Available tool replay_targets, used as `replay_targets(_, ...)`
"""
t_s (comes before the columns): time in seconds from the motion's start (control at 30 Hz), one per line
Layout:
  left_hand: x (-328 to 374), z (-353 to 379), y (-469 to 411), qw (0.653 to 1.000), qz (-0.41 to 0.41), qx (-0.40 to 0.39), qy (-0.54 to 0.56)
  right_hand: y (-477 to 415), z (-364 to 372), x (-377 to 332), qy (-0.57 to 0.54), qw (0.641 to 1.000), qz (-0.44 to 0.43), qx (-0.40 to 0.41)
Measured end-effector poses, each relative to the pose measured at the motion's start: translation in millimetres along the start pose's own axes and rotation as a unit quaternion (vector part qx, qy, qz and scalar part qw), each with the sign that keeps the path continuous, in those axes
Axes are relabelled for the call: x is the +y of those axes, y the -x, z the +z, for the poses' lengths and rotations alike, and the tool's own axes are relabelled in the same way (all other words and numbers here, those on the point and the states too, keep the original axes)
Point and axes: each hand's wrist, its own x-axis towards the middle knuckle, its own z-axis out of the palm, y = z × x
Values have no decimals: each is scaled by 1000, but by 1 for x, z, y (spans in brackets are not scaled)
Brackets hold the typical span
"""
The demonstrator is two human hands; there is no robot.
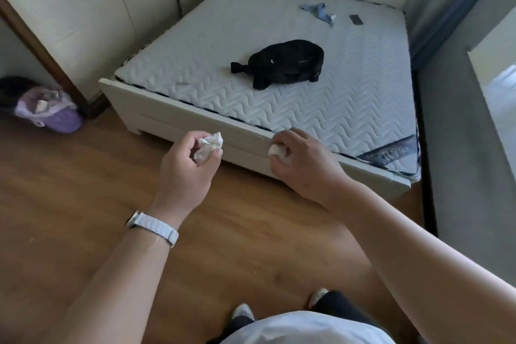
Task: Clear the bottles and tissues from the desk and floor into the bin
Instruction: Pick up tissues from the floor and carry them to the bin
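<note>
Wooden bedroom floor [83, 204], bare mattress [279, 98] at twelve o'clock. Far at nine o'clock, purple lined bin [60, 123], well apart from both hands. Nearer centre at nine, left hand [187, 167] pinching a tissue [209, 144]; at three, right hand [307, 167] curled round a second tissue [275, 150]. Likely feather-light, soft, crushable; safe to pinch anywhere, bunched tight. Both white and crumpled, the second mostly hidden in the grip.

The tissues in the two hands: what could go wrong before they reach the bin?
The crumpled tissue sticks out of the left hand and may drop on the wooden floor. The purple bin stands far off at the left and already holds waste, so a throw could miss.
</note>
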Motion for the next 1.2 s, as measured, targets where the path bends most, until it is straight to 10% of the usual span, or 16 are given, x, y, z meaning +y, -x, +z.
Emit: replay_targets(1.2, -92, -56, -177, 953, -202, 199, -108, -335, 127, -51, -116, 944, -241, -194)
